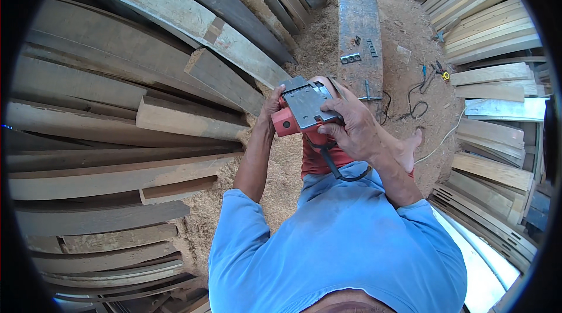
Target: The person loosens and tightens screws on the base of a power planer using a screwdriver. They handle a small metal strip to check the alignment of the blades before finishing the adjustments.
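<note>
A red electric hand planer (309, 108) is held over my lap, its flat silver metal base turned upward. My left hand (270, 107) is closed around its far left side, beside the round red motor housing. My right hand (354, 129) grips the near right side, with thumb and fingers at the edge of the metal base. From the planer's near end a black power cord (332, 164) hangs down and curves over my blue shirt. A dark slot crosses the base near its far end. The parts under the planer are hidden.
A long worn board (360, 14) lies ahead, bearing a metal piece with round holes (351, 58), a small dark strip (372, 48) and a slim tool (367, 89). Cables (415, 102) and a yellow tape measure (445, 75) rest on sawdust. Planks (117, 131) are stacked on both sides.
</note>
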Motion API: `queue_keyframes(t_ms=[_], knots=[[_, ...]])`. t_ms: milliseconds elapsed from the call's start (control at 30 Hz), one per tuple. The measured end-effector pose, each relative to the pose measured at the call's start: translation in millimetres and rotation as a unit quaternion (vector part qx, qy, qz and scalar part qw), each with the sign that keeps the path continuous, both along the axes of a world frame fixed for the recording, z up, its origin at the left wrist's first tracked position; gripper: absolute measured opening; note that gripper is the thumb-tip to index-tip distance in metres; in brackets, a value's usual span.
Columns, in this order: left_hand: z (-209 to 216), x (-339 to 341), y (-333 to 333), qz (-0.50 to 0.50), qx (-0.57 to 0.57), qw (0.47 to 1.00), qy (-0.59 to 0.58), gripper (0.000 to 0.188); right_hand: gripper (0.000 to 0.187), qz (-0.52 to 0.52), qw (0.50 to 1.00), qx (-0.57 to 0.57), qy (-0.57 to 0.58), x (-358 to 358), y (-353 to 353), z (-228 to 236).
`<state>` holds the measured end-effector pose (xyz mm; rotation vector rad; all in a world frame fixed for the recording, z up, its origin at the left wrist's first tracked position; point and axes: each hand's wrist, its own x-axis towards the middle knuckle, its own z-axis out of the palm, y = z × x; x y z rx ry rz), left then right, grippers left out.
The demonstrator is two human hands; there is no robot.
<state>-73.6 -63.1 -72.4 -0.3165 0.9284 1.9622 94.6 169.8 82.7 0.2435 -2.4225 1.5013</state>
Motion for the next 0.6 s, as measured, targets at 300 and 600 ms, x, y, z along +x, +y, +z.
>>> queue_keyframes(t_ms=[300, 600], knots=[[3.8, 11.5, 6.5, 0.024, 0.020, 0.999, -0.005, 0.057, 0.046, 0.022, 0.999, 0.006, -0.026, -0.1, 2.1, 8.3], [-19.7, 7.6, 6.0, 0.067, 0.008, 0.996, 0.055, 0.052, 0.059, -0.001, 0.984, 0.000, -0.178, 21.0, 40.5, 30.9]])
